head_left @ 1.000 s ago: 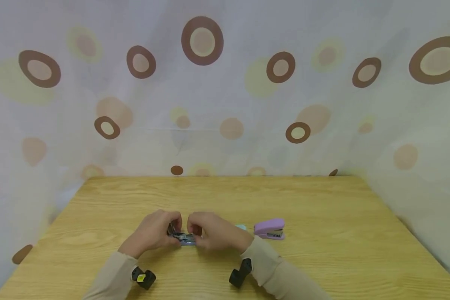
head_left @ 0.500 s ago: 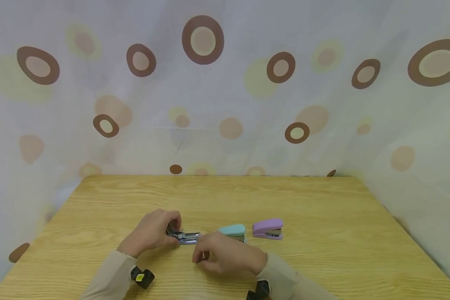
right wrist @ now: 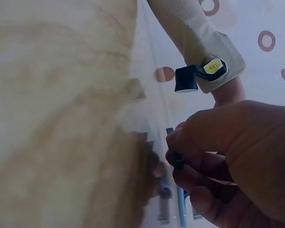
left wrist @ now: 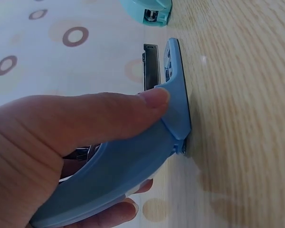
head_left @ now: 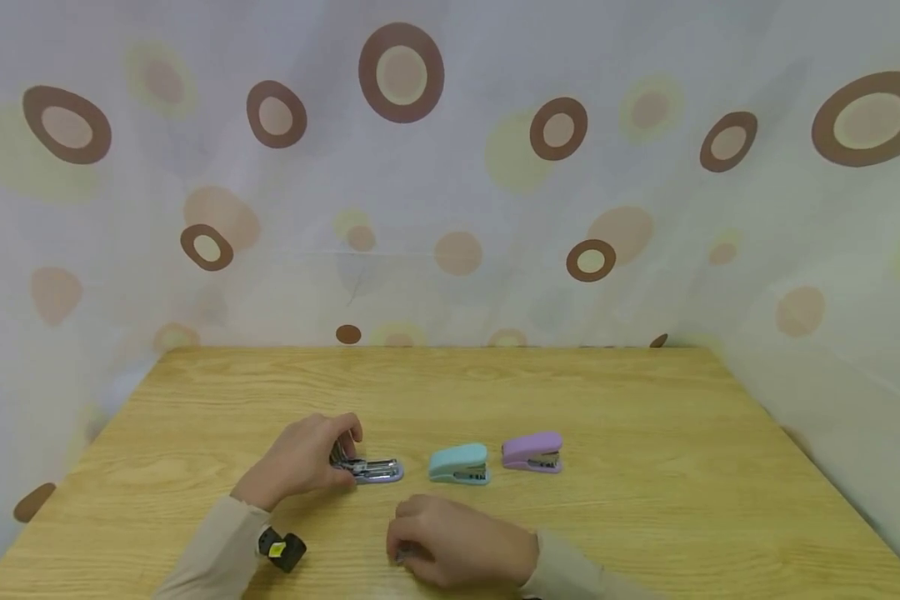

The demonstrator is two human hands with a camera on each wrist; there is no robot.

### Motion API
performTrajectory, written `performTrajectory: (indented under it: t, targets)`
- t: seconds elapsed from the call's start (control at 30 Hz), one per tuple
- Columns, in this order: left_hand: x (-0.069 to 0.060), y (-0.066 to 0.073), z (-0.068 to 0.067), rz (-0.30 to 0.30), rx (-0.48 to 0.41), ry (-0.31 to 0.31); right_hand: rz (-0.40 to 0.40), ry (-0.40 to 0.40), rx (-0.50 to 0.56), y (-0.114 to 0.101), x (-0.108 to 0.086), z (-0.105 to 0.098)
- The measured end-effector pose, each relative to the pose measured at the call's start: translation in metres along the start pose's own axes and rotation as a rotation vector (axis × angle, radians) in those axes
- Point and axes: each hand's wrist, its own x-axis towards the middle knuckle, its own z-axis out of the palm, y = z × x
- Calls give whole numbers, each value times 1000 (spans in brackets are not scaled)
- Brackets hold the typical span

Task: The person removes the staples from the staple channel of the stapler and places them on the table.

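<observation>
My left hand (head_left: 303, 458) holds a blue stapler (left wrist: 123, 164) on the table, its thumb along the side and its fingers round the raised top. The stapler is swung wide apart, so its metal magazine (head_left: 378, 469) lies bare, pointing right. Nearer the table's front edge, my right hand (head_left: 465, 542) is apart from the stapler. Its thumb and fingertips pinch a small dark strip (right wrist: 176, 159), which looks like a row of staples, though its detail is too dim to tell. In the head view the curled fingers mostly cover this strip.
Right of the blue stapler, a mint-green stapler (head_left: 459, 464) lies on the wooden table (head_left: 645, 500). A purple stapler (head_left: 532, 452) is just beyond it to the right. Behind the table hangs a pale curtain (head_left: 465, 192) with brown rings.
My right hand has drawn away from the blue stapler's magazine toward the table's front edge, bringing the mint-green stapler into full view. The left hand keeps its hold on the blue stapler.
</observation>
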Motion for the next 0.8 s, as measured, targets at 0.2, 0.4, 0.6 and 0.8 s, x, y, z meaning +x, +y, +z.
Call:
performTrajectory:
  t: [0.2, 0.4, 0.6, 0.8]
  targets:
    - [0, 2, -2, -15, -6, -8, 67, -11, 94, -1, -7, 3]
    - [0, 4, -3, -40, -3, 6, 199, 167, 150, 5, -20, 4]
    - [0, 8, -2, 15, 59, 74, 189, 539, 97, 18, -37, 3]
    - [0, 13, 1, 103, 116, 177, 184, 763, 79, 30, -53, -3]
